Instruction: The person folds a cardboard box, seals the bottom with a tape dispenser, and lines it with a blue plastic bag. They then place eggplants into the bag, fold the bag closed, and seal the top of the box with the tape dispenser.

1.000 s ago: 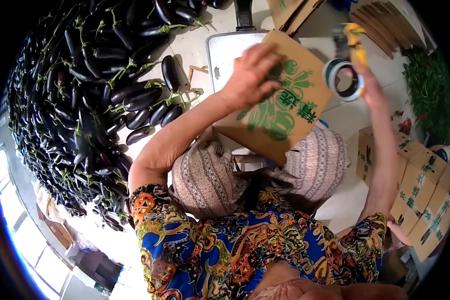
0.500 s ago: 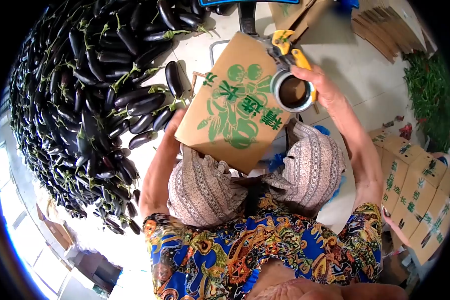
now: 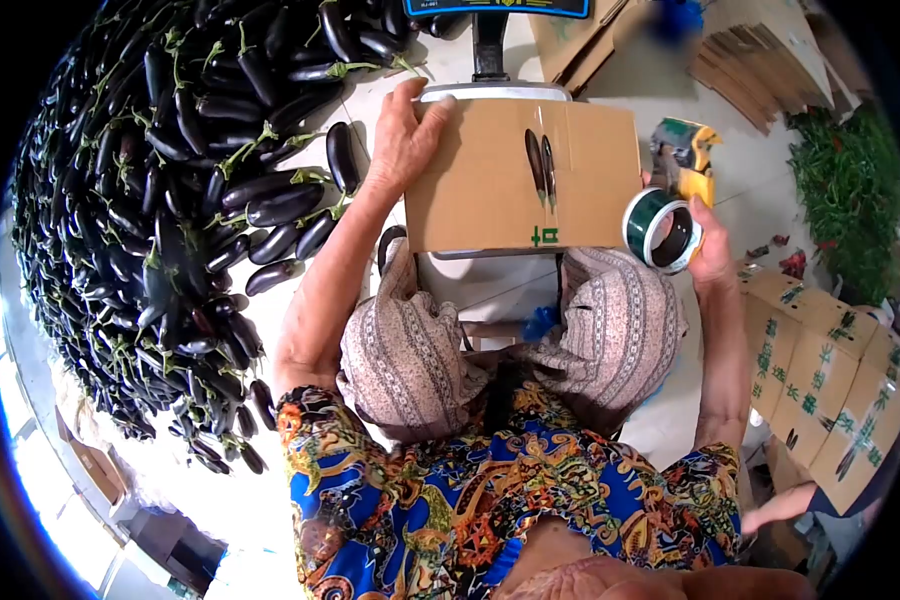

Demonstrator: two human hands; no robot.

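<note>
A brown cardboard box point(image 3: 480, 190) lies closed on the platform of a scale point(image 3: 495, 92) in front of my knees. Two dark elongated shapes and a bit of green print mark its upper face, and a shiny clear strip runs down beside them. My left hand point(image 3: 407, 140) grips the box's far left corner, thumb on top. In my right hand point(image 3: 708, 245) is a yellow-handled tape dispenser point(image 3: 695, 185) with a large tape roll point(image 3: 662, 232), close against the right end of the box. My right fingers are partly hidden behind the dispenser.
A big heap of eggplants point(image 3: 170, 200) covers the floor to the left. Flattened cardboard point(image 3: 750, 65) and green peppers point(image 3: 850, 200) lie at the right. Nearer stand printed boxes point(image 3: 820, 380), with another person's hand point(image 3: 780, 507) beside them.
The box has turned from tilted over my lap to flat on the scale, showing another face. My left hand moved up to its far corner; my right hand moved right and nearer with the dispenser.
</note>
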